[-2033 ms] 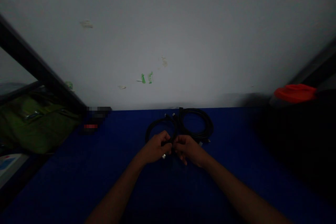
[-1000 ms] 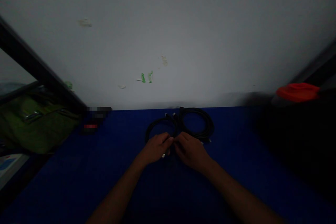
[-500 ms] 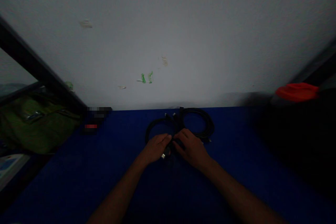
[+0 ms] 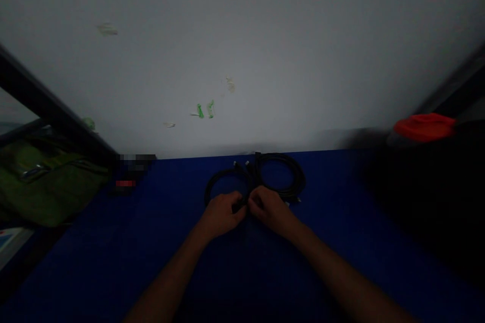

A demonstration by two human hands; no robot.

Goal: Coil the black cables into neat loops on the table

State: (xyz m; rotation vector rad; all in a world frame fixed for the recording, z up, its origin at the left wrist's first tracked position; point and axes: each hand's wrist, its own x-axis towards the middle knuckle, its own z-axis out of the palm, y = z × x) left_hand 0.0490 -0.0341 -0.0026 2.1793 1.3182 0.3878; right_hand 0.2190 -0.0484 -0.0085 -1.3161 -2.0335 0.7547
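Observation:
A black cable (image 4: pixel 215 175) lies in a loop on the blue surface, and my left hand (image 4: pixel 223 213) is closed around its near side. My right hand (image 4: pixel 272 209) meets it from the right, fingers curled and pinched at the same cable, close to the left fingertips. Two cable ends with pale metal plugs point away from me just beyond the hands. A second coiled black cable (image 4: pixel 301 177) rests to the right, touching or nearly touching the first, with a plug end by my right wrist. The exact grip of the fingers is dark and partly hidden.
A pale wall (image 4: pixel 303 60) rises behind the blue surface (image 4: pixel 322 272). To the left are a dark frame post, a green bag (image 4: pixel 56 192) and a blurred dark box (image 4: pixel 131 174). On the right stand a dark bulky shape and something with an orange-red top (image 4: pixel 424 127).
The metal plug that showed beneath my left hand is now out of sight. My left fingers have curled further and my right fingers have drawn together. The view has shifted slightly.

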